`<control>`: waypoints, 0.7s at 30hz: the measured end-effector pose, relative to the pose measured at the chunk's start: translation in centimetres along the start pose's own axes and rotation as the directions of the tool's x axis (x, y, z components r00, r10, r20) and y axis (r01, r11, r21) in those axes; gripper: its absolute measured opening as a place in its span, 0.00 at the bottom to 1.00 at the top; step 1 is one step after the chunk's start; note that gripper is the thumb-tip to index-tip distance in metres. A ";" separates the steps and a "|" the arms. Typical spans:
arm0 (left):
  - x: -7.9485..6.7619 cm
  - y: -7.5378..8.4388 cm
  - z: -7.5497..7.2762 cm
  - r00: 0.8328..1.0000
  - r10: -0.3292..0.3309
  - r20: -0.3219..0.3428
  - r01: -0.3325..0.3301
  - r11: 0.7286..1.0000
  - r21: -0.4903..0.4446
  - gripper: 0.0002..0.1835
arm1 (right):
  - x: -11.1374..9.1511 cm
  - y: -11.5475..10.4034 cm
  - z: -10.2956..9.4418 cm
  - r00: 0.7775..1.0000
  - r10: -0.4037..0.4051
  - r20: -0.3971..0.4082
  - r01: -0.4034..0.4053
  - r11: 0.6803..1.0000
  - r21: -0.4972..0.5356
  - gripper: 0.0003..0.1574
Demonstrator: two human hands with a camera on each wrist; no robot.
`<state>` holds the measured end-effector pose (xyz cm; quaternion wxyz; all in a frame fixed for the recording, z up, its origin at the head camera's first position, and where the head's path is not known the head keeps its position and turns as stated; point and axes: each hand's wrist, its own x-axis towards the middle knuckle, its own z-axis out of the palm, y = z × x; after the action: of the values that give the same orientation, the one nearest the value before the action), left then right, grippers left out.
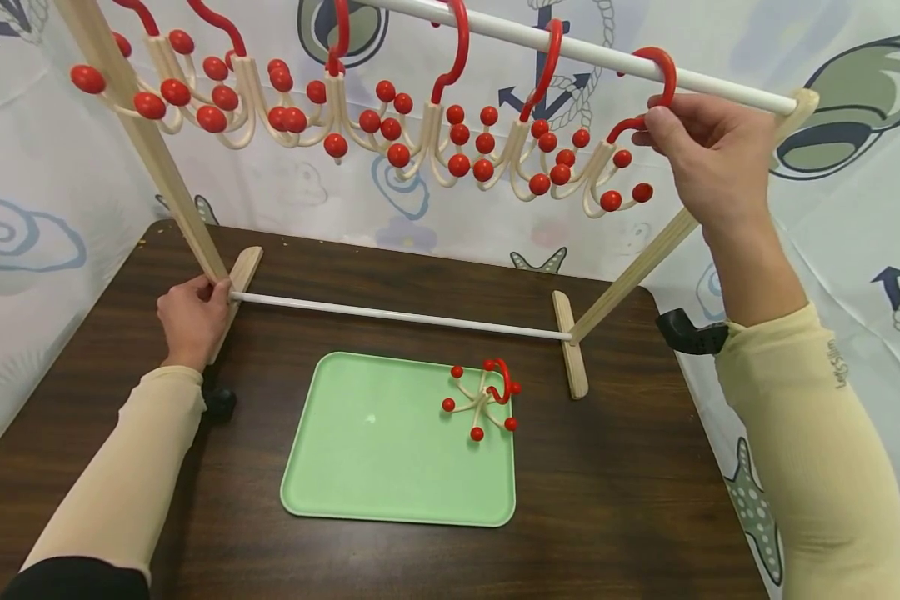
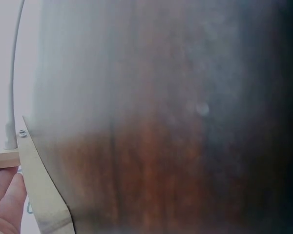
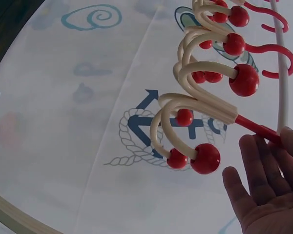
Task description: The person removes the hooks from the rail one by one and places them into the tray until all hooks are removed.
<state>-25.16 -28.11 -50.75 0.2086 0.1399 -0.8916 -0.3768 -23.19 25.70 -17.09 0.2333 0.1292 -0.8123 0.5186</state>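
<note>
In the head view, my right hand [image 1: 723, 162] pinches the red hook of a multi-arm wooden hanger [image 1: 597, 172] tipped with red balls. That hook sits over the white top rod [image 1: 600, 57] near its right end. The right wrist view shows thumb and fingers on the red hook [image 3: 259, 128], the hanger's curved arms pointing away. Low on the left, my left hand [image 1: 193, 321] grips the wooden rack at the foot of its left post [image 1: 183, 208]. Several similar hangers hang along the rod to the left.
A light green tray [image 1: 375, 467] lies on the dark wooden table [image 1: 615, 500], with one more red-balled hanger [image 1: 482, 402] at its upper right corner. A white lower rod [image 1: 405, 316] joins the rack's feet. Behind stands a patterned cloth [image 1: 270, 200].
</note>
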 end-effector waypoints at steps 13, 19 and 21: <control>-0.1 -0.3 -0.4 0.998 -0.020 0.051 0.019 0.999 0.028 0.25 | -0.1 -1.5 0.1 0.990 -0.064 -0.127 0.080 0.988 0.131 0.16; 0.2 -0.1 -0.6 0.998 0.008 0.060 -0.011 0.999 0.043 0.24 | -1.1 -3.0 -0.3 0.982 -0.078 -0.173 0.119 0.963 0.242 0.14; 0.3 0.1 -0.7 0.998 0.017 0.065 -0.020 0.999 0.046 0.24 | -1.5 -3.2 -0.6 0.979 -0.085 -0.183 0.128 0.963 0.238 0.15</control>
<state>-25.08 -28.63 -50.13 0.1798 0.1241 -0.9076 -0.3585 -20.32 24.79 -15.15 0.3120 0.1561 -0.7096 0.6121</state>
